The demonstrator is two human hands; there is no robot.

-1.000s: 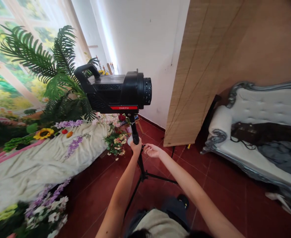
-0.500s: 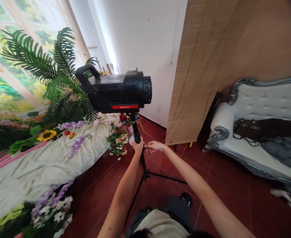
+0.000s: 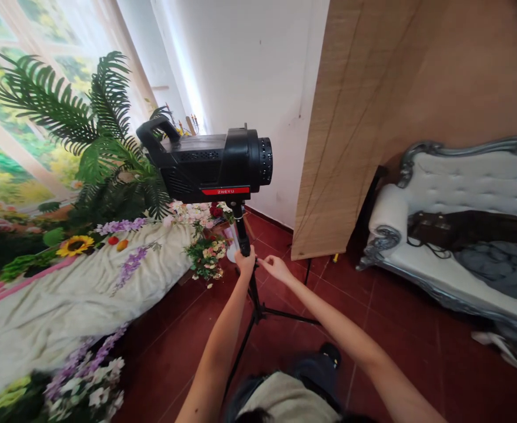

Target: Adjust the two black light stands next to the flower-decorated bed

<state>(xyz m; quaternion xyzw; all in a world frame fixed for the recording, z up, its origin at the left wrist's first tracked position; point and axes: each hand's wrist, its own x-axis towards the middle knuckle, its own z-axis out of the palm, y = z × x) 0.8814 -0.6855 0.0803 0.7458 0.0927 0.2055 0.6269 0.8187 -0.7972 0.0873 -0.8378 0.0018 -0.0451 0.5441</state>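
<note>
A black studio light [image 3: 210,161] with a red "ZHEYU" label sits on top of a black stand [image 3: 253,291], its round front end facing right. Below the light, my left hand [image 3: 244,260] is wrapped round the upright pole of the stand. Just to the right, my right hand [image 3: 274,267] is at a small knob on the side of the pole, its fingers drawn together. The knob is mostly too small to make out. The stand's legs spread over the red tiled floor near my feet.
At the left, a cream cloth [image 3: 153,270] lies under flowers and a sunflower [image 3: 77,244], with a palm plant [image 3: 104,135] behind. A bamboo blind [image 3: 329,147] hangs right of centre. A white tufted sofa [image 3: 390,214] holds dark bags and cloth.
My right hand's fingers have curled in from a more stretched pose beside the pole. My left hand keeps its hold. The view has shifted slightly.
</note>
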